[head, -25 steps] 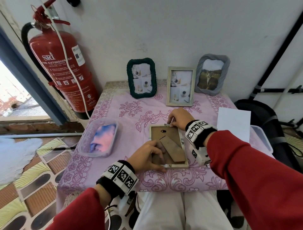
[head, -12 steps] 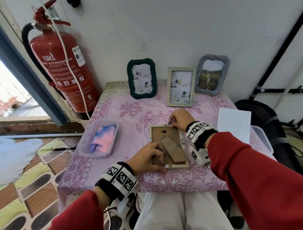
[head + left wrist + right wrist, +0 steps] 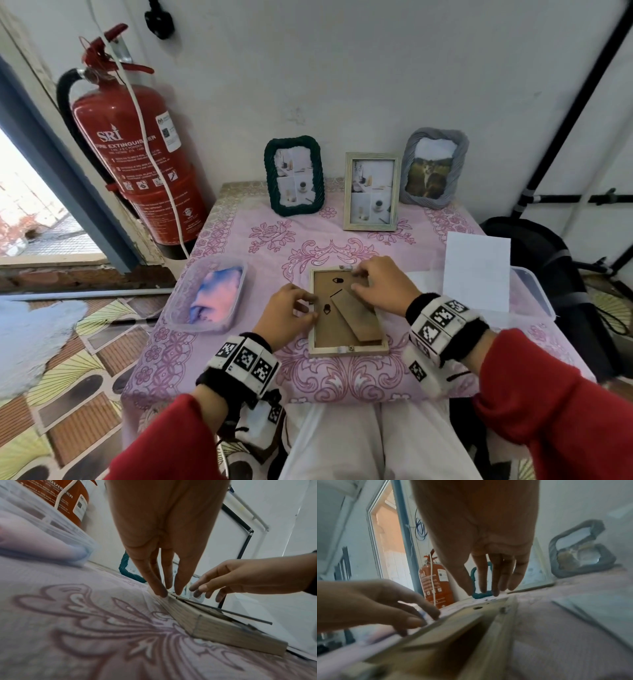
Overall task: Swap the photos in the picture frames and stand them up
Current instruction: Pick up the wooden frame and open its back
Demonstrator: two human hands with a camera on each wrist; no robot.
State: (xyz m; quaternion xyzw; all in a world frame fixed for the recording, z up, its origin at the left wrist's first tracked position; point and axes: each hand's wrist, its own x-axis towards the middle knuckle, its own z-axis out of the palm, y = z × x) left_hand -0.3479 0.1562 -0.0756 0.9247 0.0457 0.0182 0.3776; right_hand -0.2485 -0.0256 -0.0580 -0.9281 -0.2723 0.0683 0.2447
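A light wooden picture frame (image 3: 347,350) lies face down near the table's front edge, its brown backing board and folded stand (image 3: 356,317) facing up. My left hand (image 3: 306,306) has straight fingers whose tips touch the middle of the frame's left edge (image 3: 223,632). My right hand (image 3: 358,282) reaches over the top right corner, fingertips (image 3: 494,593) down on the far rim. Neither hand grips anything. At the back wall stand a green rope frame (image 3: 294,175), a wooden frame (image 3: 372,192) and a grey frame (image 3: 432,168) with a cat photo.
A clear tub (image 3: 212,294) holding a pink and blue cloth sits left of the frame. A white sheet (image 3: 476,270) lies on a clear lid at the right. A red fire extinguisher (image 3: 137,161) hangs at the left. The pink tablecloth (image 3: 239,240) covers a small table.
My left hand has slid from the frame's lower left corner up to the middle of its left edge. My right hand has shifted slightly inward at the top right corner.
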